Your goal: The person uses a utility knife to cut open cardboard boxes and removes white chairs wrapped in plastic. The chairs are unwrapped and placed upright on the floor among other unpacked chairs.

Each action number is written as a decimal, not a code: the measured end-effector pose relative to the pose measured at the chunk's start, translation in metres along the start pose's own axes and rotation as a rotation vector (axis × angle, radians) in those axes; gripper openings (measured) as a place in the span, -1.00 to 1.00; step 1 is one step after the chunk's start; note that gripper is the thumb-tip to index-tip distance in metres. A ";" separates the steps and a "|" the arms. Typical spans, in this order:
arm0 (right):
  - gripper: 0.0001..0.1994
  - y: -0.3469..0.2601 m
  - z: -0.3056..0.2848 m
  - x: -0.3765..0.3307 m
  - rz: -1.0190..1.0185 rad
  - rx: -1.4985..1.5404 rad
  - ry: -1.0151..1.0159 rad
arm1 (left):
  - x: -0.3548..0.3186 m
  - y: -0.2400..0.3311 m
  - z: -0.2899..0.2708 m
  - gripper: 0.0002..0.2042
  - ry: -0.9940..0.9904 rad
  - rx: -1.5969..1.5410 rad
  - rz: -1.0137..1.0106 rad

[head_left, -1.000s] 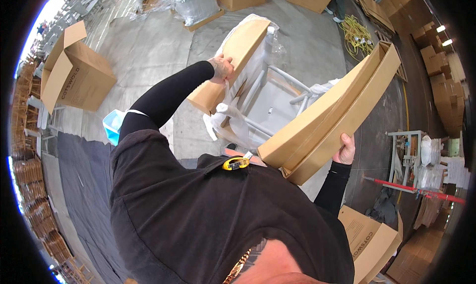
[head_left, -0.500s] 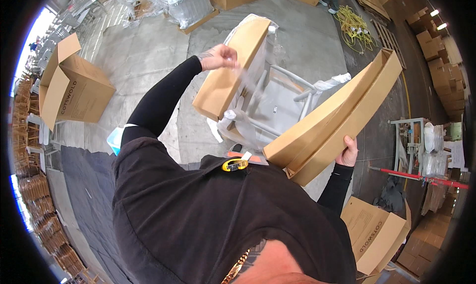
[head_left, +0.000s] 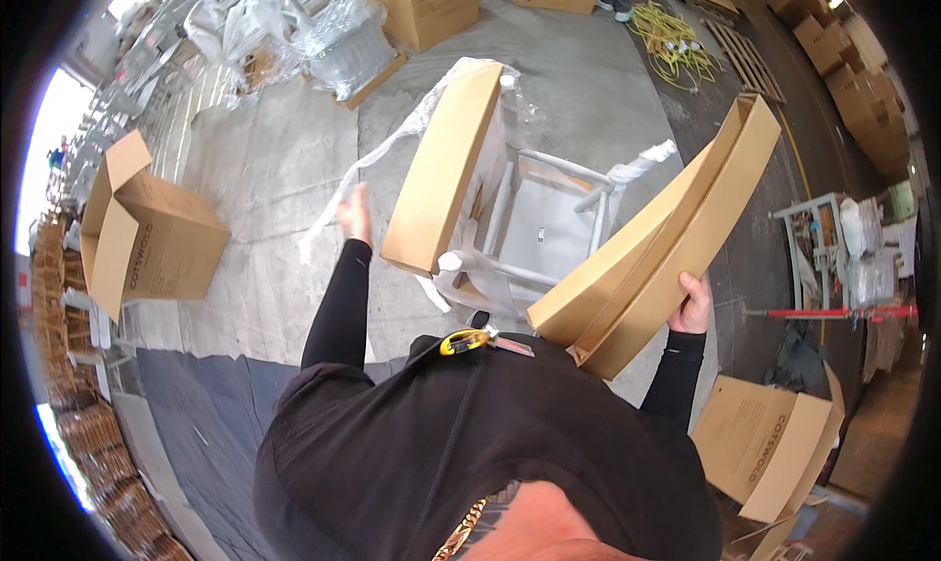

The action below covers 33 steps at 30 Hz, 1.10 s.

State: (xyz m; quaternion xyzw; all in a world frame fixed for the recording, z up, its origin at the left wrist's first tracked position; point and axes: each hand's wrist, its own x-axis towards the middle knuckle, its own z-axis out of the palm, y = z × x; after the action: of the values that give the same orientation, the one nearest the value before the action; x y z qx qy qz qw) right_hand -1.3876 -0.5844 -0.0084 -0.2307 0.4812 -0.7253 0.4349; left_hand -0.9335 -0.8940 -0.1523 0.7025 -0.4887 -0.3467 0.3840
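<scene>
My right hand (head_left: 692,304) grips the lower right edge of a long folded cardboard channel (head_left: 676,238), thumb on its outer face. My left hand (head_left: 355,216) is stretched out with its fingers extended, beside a loose strip of clear plastic wrap (head_left: 377,151); no firm grip on it shows. The strip trails down from the top of a second long cardboard piece (head_left: 443,169), which leans on the left side of a grey stool or chair frame (head_left: 549,213). Between the two cardboard pieces its legs stick up, and white wrapping (head_left: 642,162) covers one leg end.
Open cartons stand at left (head_left: 176,247) and lower right (head_left: 760,443). Plastic-wrapped furniture (head_left: 348,56) is at the back, near a yellow cable heap (head_left: 674,44) and wooden pallet (head_left: 745,61). A red bar (head_left: 833,314) sticks out at right. A yellow-handled tool (head_left: 463,342) hangs at my chest.
My left hand has swung left and down, away from the leaning cardboard, and a plastic strip now trails out there. My right hand keeps its hold on the folded cardboard.
</scene>
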 end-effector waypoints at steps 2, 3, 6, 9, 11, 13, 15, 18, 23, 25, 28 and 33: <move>-0.41 -0.003 -0.008 -0.005 -0.006 -0.012 0.052 | -0.029 0.033 0.027 0.06 -0.195 0.278 0.242; -0.41 -0.004 -0.012 -0.007 -0.015 -0.014 0.078 | -0.045 0.054 0.039 0.13 -0.274 0.424 0.282; -0.41 -0.006 -0.014 -0.015 -0.051 0.003 0.113 | -0.074 0.107 0.056 0.19 -0.464 0.854 0.259; -0.41 -0.014 -0.007 -0.033 -0.087 -0.025 0.141 | -0.055 0.124 0.059 0.17 -0.537 0.871 0.203; -0.41 -0.022 -0.002 -0.043 -0.097 -0.030 0.102 | 0.008 0.111 0.023 -0.07 -0.484 0.324 0.411; -0.41 -0.026 -0.020 -0.071 -0.069 -0.070 0.143 | 0.061 0.150 -0.005 -0.55 -0.909 0.017 0.280; -0.40 -0.029 -0.034 -0.094 -0.087 -0.087 0.200 | 0.108 0.180 -0.043 -0.61 -0.921 -0.412 -0.030; -0.37 -0.024 -0.063 -0.130 -0.143 -0.054 0.291 | 0.146 0.239 -0.090 -0.57 -0.915 -0.990 -0.031; -0.46 -0.022 -0.110 -0.203 -0.164 0.061 0.435 | 0.116 0.279 -0.082 -0.50 -0.631 -1.207 0.094; -0.56 -0.019 -0.133 -0.228 -0.110 0.095 0.515 | 0.076 0.283 -0.051 -0.47 -0.588 -1.231 0.097; -0.49 -0.035 -0.148 -0.256 -0.165 0.120 0.574 | -0.001 0.251 -0.031 -0.43 -0.430 -1.315 0.051; -0.40 -0.067 -0.206 -0.379 -0.239 0.123 0.793 | -0.168 0.261 0.066 -0.36 -0.530 -1.418 -0.112</move>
State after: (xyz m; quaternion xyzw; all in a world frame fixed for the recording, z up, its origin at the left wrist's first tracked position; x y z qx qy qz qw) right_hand -1.3749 -0.1475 -0.0054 0.0385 0.5372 -0.8306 0.1418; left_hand -1.1473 -0.8062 0.0649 0.2043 -0.1884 -0.7540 0.5952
